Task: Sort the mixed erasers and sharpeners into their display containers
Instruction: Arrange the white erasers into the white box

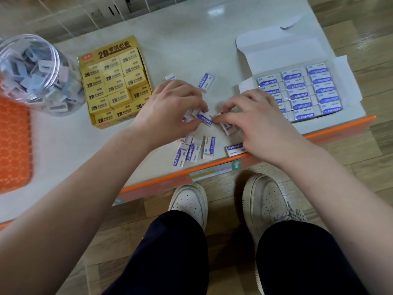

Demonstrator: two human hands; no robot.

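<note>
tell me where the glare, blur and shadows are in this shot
Head view: a bright glare patch on the far tabletop; head view: the clear jar at left is soft and smeared; head view: even light, only soft shadow around the shoes; head view: the blue eraser mid-frame reads sharp.

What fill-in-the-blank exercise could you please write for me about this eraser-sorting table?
1. The yellow box holds erasers marked ____.
2. The clear jar stands to the ____ of the yellow box.
3. The left hand pinches a loose eraser whose sleeve reads ____.
4. The table has an ____ front edge.
Missing words: 2B; left; ERASER; orange.
</note>
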